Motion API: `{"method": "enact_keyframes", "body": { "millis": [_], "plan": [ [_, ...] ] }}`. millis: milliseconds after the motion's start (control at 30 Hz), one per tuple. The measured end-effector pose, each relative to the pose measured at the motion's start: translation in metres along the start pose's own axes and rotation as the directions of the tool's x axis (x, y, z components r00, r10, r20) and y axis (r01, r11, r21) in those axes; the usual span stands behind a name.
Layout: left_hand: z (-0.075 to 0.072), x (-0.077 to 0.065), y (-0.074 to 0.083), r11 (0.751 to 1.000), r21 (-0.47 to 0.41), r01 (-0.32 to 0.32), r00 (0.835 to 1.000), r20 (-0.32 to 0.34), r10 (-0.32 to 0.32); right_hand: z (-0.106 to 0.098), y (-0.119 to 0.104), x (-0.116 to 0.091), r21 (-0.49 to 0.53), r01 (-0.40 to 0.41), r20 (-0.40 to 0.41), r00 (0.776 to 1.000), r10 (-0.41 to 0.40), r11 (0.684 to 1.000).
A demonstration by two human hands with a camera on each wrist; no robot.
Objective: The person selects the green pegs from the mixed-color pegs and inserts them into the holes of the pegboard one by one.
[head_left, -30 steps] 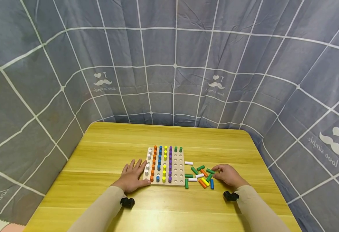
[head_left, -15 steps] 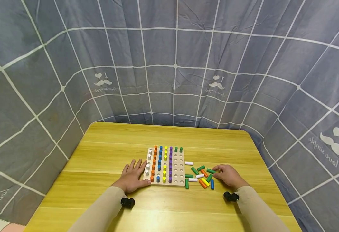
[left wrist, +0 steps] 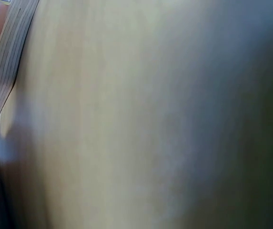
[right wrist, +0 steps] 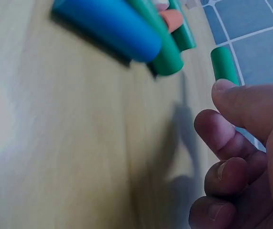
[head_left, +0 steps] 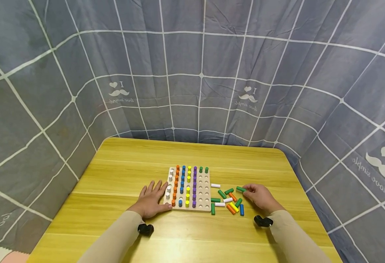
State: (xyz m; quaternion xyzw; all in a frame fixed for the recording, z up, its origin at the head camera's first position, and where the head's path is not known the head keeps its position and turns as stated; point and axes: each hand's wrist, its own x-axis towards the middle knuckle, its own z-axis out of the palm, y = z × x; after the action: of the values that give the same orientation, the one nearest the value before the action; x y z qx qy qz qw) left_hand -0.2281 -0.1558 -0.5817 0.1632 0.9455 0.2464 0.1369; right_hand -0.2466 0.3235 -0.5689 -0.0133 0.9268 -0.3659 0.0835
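My right hand (head_left: pixel 259 197) pinches a green peg (head_left: pixel 240 189) between thumb and fingertips. In the right wrist view this green peg (right wrist: pixel 224 64) sticks out past the thumb, raised off the table. At the left side of the wooden peg board (head_left: pixel 197 209) rests my left hand (head_left: pixel 150 203), fingers spread, thumb by the near left corner. Standing in the board are columns of white, orange, blue, yellow and purple pegs (head_left: pixel 195 184), plus two green pegs (head_left: pixel 203 170) at the far end. The left wrist view shows mostly blurred tabletop and the board's edge (left wrist: pixel 7 62).
Between the board and my right hand lie loose pegs in several colours, among them a blue peg (head_left: pixel 242 210), a yellow peg (head_left: pixel 234 207) and a white peg (head_left: pixel 215 185). A grey checked curtain (head_left: pixel 185 91) hangs around the wooden table (head_left: pixel 192 153).
My right hand has picked up the green peg at the pile's far right and shifted it slightly away from the other pegs. The left hand stays in place.
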Motion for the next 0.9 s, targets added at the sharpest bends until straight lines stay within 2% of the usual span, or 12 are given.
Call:
{"method": "enact_keyframes", "body": {
  "millis": [133,367,633,900],
  "plan": [
    [0.0,0.0,0.0,1.0,0.001,-0.007,1.0,-0.002,0.007,-0.001,-0.007,0.004,0.027,0.004,-0.029,1.0,-0.003,1.0],
    [0.001,-0.001,-0.001,1.0,-0.008,-0.026,1.0,-0.015,0.026,0.001,-0.02,0.012,0.002,0.04,-0.073,0.997,-0.04,0.999],
    [-0.004,-0.001,0.002,0.999,0.047,0.016,0.999,0.026,-0.018,0.005,-0.037,0.02,0.006,0.075,-0.107,0.992,-0.074,0.997],
    [-0.004,-0.001,0.003,0.999,0.05,0.022,0.999,0.024,-0.023,0.012,-0.059,0.026,0.012,0.122,-0.113,0.986,-0.12,0.992]
  ]
}}
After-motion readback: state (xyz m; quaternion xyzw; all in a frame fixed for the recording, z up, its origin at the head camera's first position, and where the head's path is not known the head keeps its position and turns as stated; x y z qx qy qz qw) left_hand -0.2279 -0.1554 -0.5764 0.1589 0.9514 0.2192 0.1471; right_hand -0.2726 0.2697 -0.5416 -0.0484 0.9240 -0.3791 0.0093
